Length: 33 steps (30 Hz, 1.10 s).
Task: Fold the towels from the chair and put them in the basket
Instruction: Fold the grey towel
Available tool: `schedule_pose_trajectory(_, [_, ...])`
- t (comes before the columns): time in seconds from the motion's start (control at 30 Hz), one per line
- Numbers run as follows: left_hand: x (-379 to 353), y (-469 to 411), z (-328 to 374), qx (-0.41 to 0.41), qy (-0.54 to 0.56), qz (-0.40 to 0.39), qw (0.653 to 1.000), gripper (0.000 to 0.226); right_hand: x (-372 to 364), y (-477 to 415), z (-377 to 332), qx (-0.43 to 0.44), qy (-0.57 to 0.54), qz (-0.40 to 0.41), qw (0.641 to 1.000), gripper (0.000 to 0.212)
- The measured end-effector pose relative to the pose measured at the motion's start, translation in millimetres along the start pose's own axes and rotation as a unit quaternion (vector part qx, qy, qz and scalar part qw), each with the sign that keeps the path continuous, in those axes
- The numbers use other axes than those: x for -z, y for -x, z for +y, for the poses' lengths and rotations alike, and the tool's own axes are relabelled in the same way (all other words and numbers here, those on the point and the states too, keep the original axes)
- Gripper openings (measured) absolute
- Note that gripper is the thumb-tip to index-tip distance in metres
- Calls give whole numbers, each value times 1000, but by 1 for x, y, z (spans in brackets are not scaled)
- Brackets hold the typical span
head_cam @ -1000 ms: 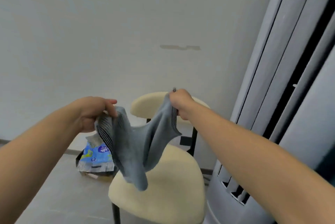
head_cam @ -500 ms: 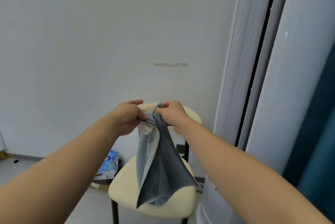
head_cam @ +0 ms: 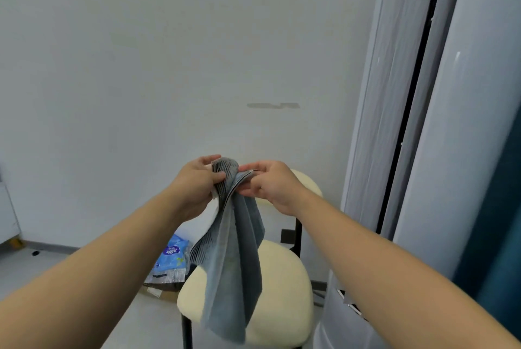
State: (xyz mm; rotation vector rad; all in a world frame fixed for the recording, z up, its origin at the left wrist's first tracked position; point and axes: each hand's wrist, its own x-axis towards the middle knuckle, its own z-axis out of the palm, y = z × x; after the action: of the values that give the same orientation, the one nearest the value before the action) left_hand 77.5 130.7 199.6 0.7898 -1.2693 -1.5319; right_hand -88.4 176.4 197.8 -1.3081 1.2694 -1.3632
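Note:
A grey towel (head_cam: 234,264) with dark striped ends hangs doubled over in the air above the chair. My left hand (head_cam: 194,185) grips its bunched top edge. My right hand (head_cam: 267,183) pinches the same top edge right beside it, so both hands meet. The cream chair (head_cam: 284,286) with a round seat and black frame stands below and behind the towel. No other towel lies on the visible part of the seat. No basket is in view.
A tall white standing unit (head_cam: 423,123) rises close on the right, with a dark blue curtain (head_cam: 496,221) beyond it. A blue printed pack (head_cam: 172,258) lies on a box on the floor left of the chair. A plain wall is behind.
My hands have come together from wide apart, folding the towel in half. The towel now hangs longer and narrower. The view has tilted upward.

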Motion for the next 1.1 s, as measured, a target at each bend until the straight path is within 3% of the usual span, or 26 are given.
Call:
schedule_pose_trajectory(0.1, [12,-5,-4,-37,-114,15,993,16,2,-3,9,37,53,-23,998,17])
schedule_pose_trajectory(0.2, [19,-10,-7,-82,-185,57,978,10,0,-13,18,87,152,-6,985,16])
schedule_pose_trajectory(0.4, [21,-7,-17,-80,-219,-19,972,17,-11,-27,30,157,280,11,947,16])
schedule_pose_trajectory(0.53, [27,-8,-17,-26,-179,-47,982,26,-17,-30,31,165,300,32,939,26])
schedule_pose_trajectory(0.63, [33,-7,-19,-39,-218,-64,973,22,-20,-31,33,156,307,37,938,29])
schedule_pose_trajectory(0.8, [39,-11,-21,-40,-243,-31,969,16,-24,-30,40,136,278,4,951,42])
schedule_pose_trajectory(0.9, [39,-15,-22,-64,-313,2,948,20,-24,-30,45,100,236,-28,966,49])
schedule_pose_trajectory(1.1, [43,-33,-4,-130,-390,119,904,26,-26,-23,75,-28,249,-144,957,32])
